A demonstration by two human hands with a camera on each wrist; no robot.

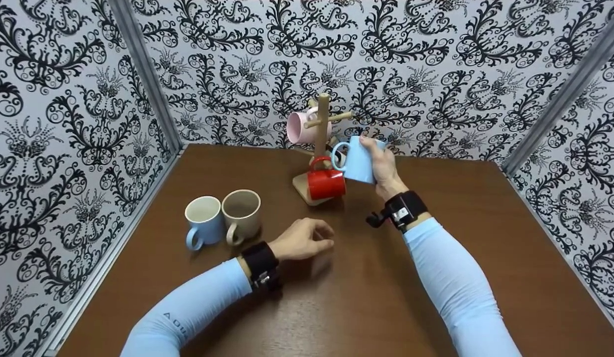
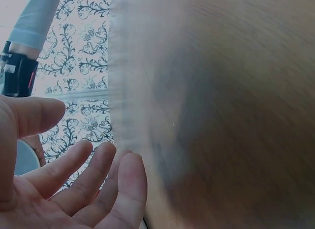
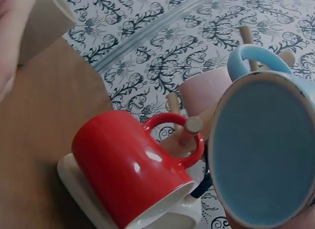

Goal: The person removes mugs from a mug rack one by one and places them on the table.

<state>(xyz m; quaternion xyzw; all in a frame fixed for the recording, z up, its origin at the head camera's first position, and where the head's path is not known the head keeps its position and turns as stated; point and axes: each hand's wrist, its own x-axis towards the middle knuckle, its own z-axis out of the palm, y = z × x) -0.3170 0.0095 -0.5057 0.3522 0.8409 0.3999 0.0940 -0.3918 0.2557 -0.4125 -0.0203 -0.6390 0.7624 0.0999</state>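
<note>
My right hand (image 1: 384, 166) grips a light blue mug (image 1: 359, 161) round its body, beside a wooden mug tree (image 1: 323, 111). Its handle points toward the tree, and the right wrist view shows its round base (image 3: 263, 150). Below and left of it a red mug (image 1: 327, 185) hangs by its handle on a lower peg. A pink mug (image 1: 297, 128) hangs on an upper peg. Low over the table, nearer the body, my left hand (image 1: 302, 239) holds nothing, its fingers loosely bent. In the left wrist view the left palm and fingers (image 2: 130, 182) show.
On the table's left side stand a blue mug (image 1: 208, 224) with a pale inside and a beige mug (image 1: 242, 214), upright and close together. Behind the red mug, a white mug (image 3: 177, 220) with a dark part is mostly hidden. Patterned walls (image 1: 416, 64) bound the brown table (image 1: 465, 208).
</note>
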